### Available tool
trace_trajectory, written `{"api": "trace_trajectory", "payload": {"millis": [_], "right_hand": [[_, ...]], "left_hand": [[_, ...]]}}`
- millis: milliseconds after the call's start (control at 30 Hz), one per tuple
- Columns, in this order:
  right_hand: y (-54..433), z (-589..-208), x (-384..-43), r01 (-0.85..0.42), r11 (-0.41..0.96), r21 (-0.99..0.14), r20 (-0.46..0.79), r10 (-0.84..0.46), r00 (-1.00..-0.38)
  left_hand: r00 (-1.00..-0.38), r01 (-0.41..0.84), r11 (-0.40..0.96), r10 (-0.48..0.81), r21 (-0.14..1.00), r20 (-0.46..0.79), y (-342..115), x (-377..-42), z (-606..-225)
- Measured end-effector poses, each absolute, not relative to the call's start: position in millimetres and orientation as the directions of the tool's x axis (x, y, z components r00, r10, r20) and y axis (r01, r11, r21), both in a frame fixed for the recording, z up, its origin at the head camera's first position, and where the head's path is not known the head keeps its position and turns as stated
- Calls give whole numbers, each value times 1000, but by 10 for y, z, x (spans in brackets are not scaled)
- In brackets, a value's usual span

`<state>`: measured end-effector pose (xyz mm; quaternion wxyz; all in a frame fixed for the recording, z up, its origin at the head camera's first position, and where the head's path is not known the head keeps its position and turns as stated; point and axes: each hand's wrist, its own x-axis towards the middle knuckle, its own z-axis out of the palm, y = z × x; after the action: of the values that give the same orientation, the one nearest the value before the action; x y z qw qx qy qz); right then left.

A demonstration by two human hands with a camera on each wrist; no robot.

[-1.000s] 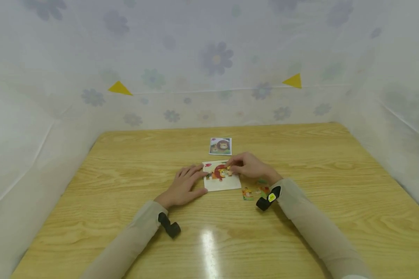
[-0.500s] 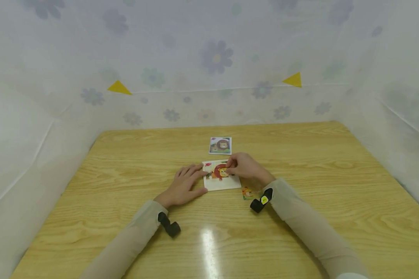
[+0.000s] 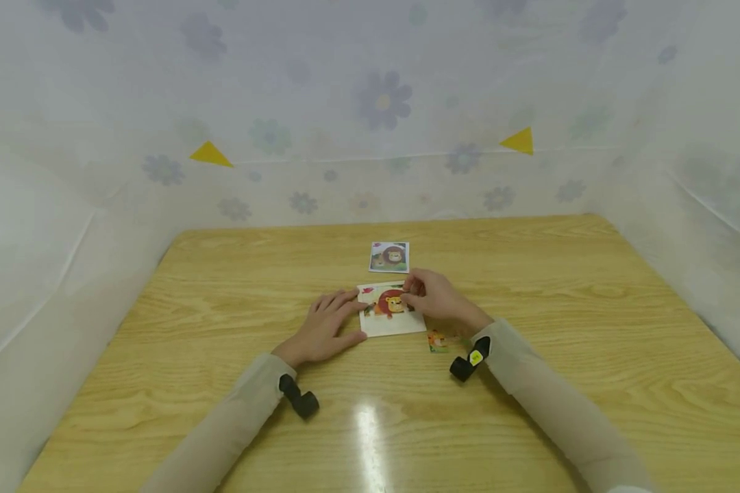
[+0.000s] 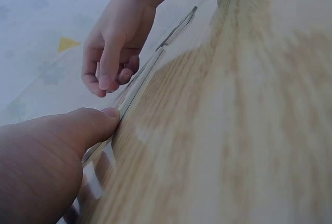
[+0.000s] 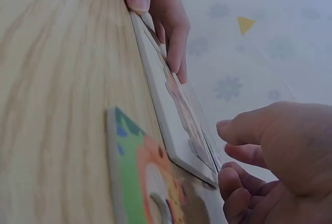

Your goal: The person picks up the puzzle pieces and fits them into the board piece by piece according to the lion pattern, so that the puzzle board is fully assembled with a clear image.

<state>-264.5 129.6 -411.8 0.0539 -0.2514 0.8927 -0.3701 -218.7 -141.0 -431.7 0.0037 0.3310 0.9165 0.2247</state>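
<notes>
Your left sleeve [image 3: 222,419], lower left of the frame, and right sleeve [image 3: 555,404], lower right, are long and pale beige. Your left wrist camera [image 3: 306,405] and right wrist camera [image 3: 461,370] are black, the right bearing a yellow sticker [image 3: 476,357].

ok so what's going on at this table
Someone is doing a lion jigsaw. Their left hand rests on the left side of its white board; their right hand is at the right side, no piece visible in its grasp. The jigsaw is partly assembled, the board's near part bare. Loose pieces lie by the near right corner, and a lion card lies beyond the board.
</notes>
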Motion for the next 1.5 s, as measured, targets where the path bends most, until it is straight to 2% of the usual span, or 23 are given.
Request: {"api": "trace_trajectory", "payload": {"millis": [167,400,567,700,867,1000,1167,1300,1500], "right_hand": [[1511,-4066,-2590,-487,569,-662,82,-590,-803],[1724,-3906,-2426,-648,541,-537,30,-755,-655],[1774,-3890,-2301,-682,520,-513,7,-793,-610],[1789,-3944,-2206,-676,512,-531,4,-796,-606],[1742,-4000,-2173,-632,512,-582,10,-773,-635],[1724,-4015,-2202,-659,478,-581,39,-792,-609],[1749,-4021,-2263,-642,427,-636,26,-820,-572],[1749,-4035,-2321,-625,404,-668,72,-801,-595],[1649,-4056,-2373,-587,436,-683,107,-734,-670]], "left_hand": [[-780,608,680,609,411,145,-1392,-2200,-4319],[-778,609,674,609,418,152,-1383,-2197,-4308],[-781,610,679,604,409,160,-1398,-2177,-4338],[-778,610,676,610,413,151,-1399,-2157,-4355],[-788,600,684,597,415,154,-1427,-2133,-4361],[-795,592,693,587,411,155,-1438,-2128,-4358],[-795,590,697,589,408,144,-1401,-2138,-4357],[-792,595,698,595,400,138,-1363,-2157,-4358],[-789,595,697,603,400,122,-1348,-2156,-4353]]}}
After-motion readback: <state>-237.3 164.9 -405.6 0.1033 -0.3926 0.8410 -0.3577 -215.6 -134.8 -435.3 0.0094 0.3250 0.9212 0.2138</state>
